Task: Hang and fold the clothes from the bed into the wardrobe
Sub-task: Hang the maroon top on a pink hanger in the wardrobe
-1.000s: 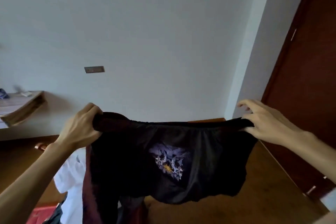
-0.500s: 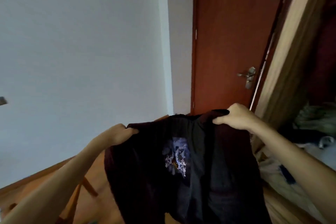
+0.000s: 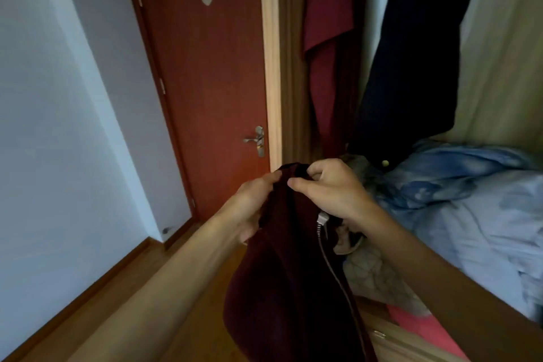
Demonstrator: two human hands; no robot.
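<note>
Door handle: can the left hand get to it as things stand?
Probably, once freed. Nothing shows between the left hand and the door handle above it, but that hand and the right hand both grip the dark garment; depth is unclear.

Red door (image 3: 205, 67) w/ handle (image 3: 256, 139), white wall (image 3: 44, 97).

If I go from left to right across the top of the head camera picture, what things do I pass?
First the white wall → red-brown door → pale wooden wardrobe edge → hanging maroon shirt → hanging dark navy garment → pale wardrobe inner wall.
</note>
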